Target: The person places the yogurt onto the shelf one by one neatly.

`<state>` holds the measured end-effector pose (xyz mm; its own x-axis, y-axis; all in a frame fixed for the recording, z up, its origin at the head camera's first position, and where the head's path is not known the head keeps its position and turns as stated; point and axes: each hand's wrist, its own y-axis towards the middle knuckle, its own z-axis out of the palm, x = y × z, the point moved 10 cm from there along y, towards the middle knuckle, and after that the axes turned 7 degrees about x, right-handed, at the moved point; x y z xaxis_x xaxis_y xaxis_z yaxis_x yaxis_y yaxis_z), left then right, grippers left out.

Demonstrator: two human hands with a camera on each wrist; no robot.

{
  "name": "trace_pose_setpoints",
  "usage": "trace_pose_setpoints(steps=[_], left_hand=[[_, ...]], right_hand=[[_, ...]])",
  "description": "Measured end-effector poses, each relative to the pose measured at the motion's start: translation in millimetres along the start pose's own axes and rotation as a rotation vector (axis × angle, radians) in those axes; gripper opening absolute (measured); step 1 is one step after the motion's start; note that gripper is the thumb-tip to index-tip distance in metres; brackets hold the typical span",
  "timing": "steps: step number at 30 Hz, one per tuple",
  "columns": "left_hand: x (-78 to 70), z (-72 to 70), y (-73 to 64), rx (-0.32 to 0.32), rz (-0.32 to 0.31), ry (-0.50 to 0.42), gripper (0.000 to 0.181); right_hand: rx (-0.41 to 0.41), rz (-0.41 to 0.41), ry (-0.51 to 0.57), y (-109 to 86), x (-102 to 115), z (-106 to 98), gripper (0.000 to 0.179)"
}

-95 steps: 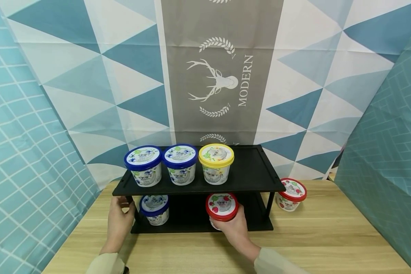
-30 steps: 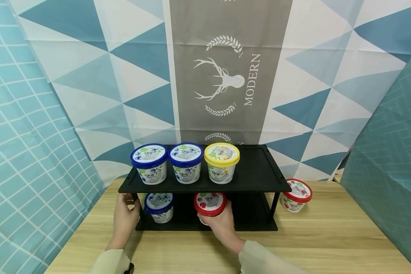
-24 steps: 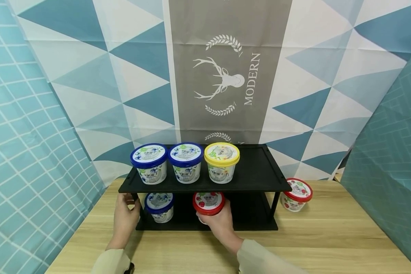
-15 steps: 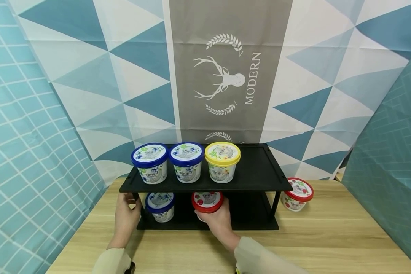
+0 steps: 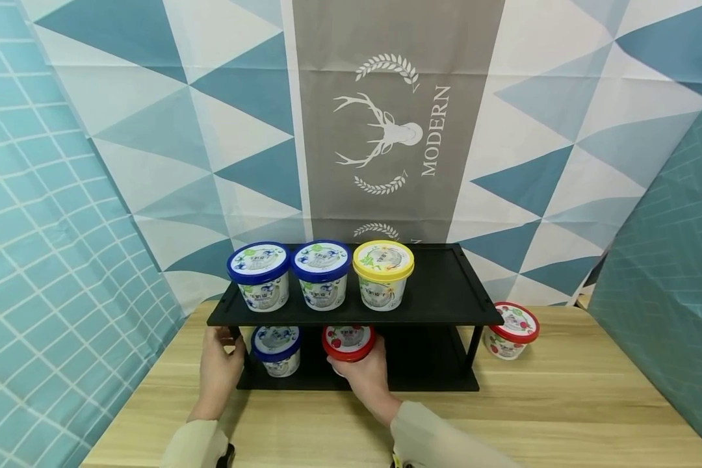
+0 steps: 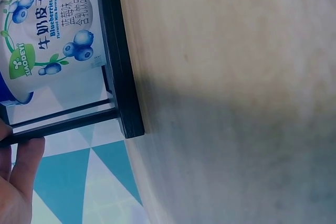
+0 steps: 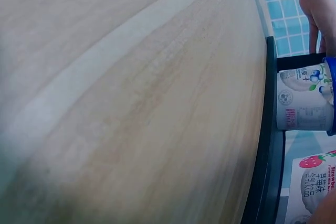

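Note:
A black two-tier rack (image 5: 444, 286) stands on the wooden table. My left hand (image 5: 219, 367) grips its left post (image 6: 68, 126), thumb and fingers on either side of it in the left wrist view. My right hand (image 5: 367, 377) holds a red-lidded strawberry milk cup (image 5: 348, 341) upright, inside the lower tier; the cup's lower part is mostly hidden by the hand. To its left on that tier is a blue-lidded blueberry milk cup (image 5: 277, 351), a small gap apart from it. The right wrist view shows both the blueberry cup (image 7: 304, 98) and the strawberry cup (image 7: 315, 184).
On the top tier stand two blue-lidded cups (image 5: 322, 276) and a yellow-lidded cup (image 5: 383, 276), in a row from the left. Another red-lidded cup (image 5: 511, 330) sits on the table (image 5: 532, 403) right of the rack. A patterned cloth (image 5: 386, 130) hangs behind.
My right hand has moved the red-lidded cup leftward along the lower tier, closer to the blue-lidded one. The left hand keeps its grip on the post. The head view has shifted slightly.

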<state>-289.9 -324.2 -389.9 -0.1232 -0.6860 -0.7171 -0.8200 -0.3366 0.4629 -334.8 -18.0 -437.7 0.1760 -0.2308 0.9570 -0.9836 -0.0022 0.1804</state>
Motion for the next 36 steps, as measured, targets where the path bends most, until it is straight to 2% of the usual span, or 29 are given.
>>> trace_pose_setpoints(steps=[9,19,36], left_hand=[[2.8,0.6,0.8,0.012,-0.027,0.020,0.032],[-0.3,-2.1,0.1,-0.014,0.010,0.035,0.033],[4.4,0.9,-0.2,0.016,-0.008,0.028,0.033]], right_hand=[[0.004,0.005,-0.008,-0.1,-1,6,0.089],[0.002,0.026,-0.006,0.8,-4,11,0.090],[-0.023,0.011,0.005,5.8,-9,24,0.086]])
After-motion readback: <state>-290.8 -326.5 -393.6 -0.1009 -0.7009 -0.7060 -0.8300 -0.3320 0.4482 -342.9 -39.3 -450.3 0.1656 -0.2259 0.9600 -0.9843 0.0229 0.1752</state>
